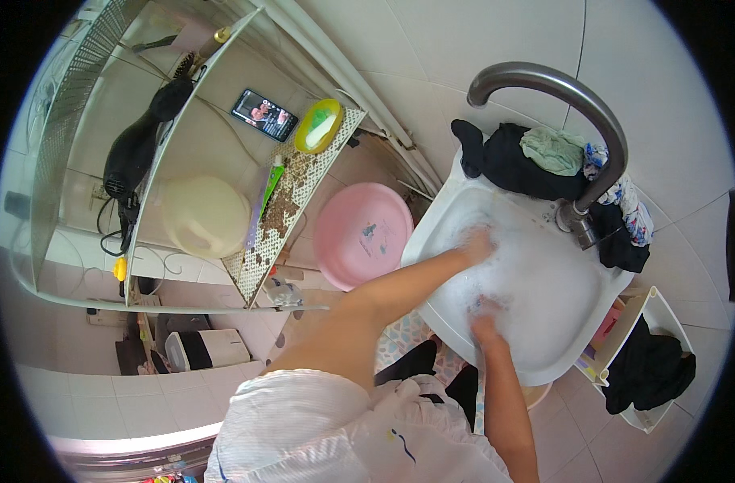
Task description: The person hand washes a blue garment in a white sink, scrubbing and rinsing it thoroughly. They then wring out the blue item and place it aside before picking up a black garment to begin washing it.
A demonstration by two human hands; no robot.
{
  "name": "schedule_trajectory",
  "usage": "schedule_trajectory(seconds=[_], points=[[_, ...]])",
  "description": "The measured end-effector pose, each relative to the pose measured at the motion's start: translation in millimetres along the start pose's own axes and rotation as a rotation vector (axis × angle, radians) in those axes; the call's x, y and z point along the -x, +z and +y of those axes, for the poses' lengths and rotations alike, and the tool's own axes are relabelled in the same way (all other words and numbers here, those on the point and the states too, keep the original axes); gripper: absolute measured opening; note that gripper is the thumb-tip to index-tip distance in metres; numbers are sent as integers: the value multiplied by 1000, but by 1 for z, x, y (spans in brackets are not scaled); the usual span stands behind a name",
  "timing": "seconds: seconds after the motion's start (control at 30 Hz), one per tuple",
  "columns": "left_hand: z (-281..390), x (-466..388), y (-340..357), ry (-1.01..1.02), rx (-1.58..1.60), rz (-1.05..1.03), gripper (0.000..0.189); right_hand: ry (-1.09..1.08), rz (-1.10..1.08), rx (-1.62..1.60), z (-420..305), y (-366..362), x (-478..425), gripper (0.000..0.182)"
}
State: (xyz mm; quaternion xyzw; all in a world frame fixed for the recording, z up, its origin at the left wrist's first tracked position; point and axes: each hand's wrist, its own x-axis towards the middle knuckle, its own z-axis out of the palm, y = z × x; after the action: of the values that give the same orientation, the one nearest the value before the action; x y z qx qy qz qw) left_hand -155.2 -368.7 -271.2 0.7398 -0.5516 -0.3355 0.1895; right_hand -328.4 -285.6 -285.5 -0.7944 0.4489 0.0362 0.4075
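A white washbasin point(554, 338) before me holds cloudy, sudsy water point(536, 278). My left hand point(477, 244) is partly under the suds near the basin's left side, and its fingers are hidden. Closer to me, my right hand point(487, 317) also dips into the water, its fingertips blurred by foam. A small bluish patch shows at its fingers, too unclear to name. Whether either hand grips something under the surface cannot be seen. Above the basin curves a grey metal gooseneck faucet point(554, 78).
Black cloth point(524, 172), a pale green cloth point(553, 151) and a patterned cloth point(633, 208) lie along the basin's back rim. A pink plastic tub point(343, 241) stands left. The metal shelf point(307, 175) holds a phone point(265, 115) and soap dish point(301, 142). Black clothing point(651, 368) hangs over a rack at right.
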Motion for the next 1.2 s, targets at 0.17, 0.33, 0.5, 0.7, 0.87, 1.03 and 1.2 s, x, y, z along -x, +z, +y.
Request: schedule_trajectory(seconds=[0.17,0.33,0.5,0.7,0.87,1.03,1.2], points=[[42,81,-32,269,-229,-21,17,-35,-177,193,55,70,-32,42],[13,49,19,15,-619,-195,20,-58,-246,251,69,87,-28,45],[-57,7,60,208,-758,-300,30,-208,-333,463,95,104,-36,47],[22,10,-18,108,50,91,28,-115,-228,86,34,45,-27,56],[29,64,-25,303,-319,-43,22,-16,-283,34,18,34,-37,49],[11,35,16,-47,-799,-308,21,276,-246,-174,12,42,-24,48],[15,14,3,-324,-254,-357,27,49,17,-8,54,138,-55,44]])
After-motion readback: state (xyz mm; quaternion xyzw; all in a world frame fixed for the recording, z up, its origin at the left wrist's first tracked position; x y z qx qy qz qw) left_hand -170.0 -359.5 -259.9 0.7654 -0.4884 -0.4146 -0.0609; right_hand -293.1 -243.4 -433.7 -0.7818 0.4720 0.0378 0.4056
